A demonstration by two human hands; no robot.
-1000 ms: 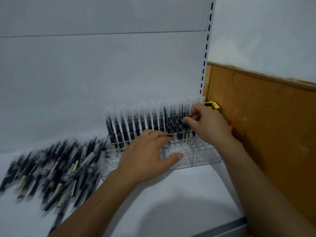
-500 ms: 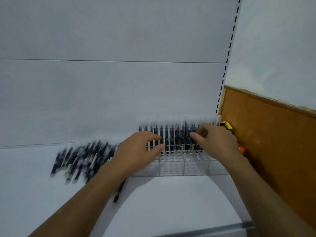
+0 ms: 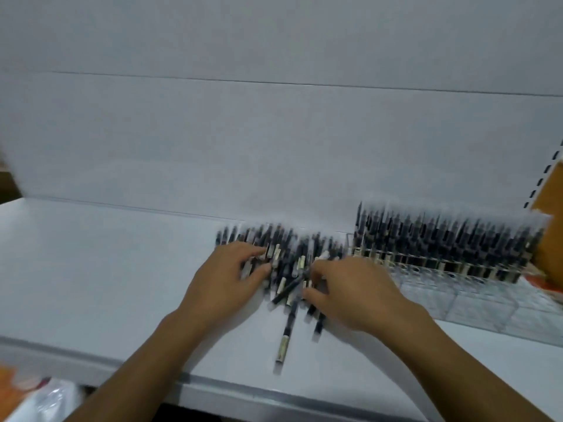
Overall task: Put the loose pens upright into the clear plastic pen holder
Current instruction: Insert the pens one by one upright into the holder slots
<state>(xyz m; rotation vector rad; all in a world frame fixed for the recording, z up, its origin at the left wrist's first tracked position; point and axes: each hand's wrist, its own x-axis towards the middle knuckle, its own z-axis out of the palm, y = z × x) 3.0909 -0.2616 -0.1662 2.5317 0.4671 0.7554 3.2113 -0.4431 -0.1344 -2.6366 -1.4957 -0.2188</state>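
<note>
The loose pens (image 3: 286, 263) lie in a heap near the back edge of the white shelf (image 3: 91, 269), just left of the clear plastic pen holder (image 3: 451, 287). One pen (image 3: 285, 330) sticks out of the heap toward the front edge. The holder stands at the right end of the shelf against the back panel; its rear rows are filled with upright pens (image 3: 451, 239), its front cells look bare.

Both hands rest on the heap. The left hand (image 3: 225, 281) lies spread with fingers curled onto the pens. The right hand (image 3: 356, 287) curls its fingers around pens at the heap's right side; motion blur hides whether either truly grips one.

A white back panel (image 3: 274, 132) rises behind, and a brown board (image 3: 551, 208) borders the right.
</note>
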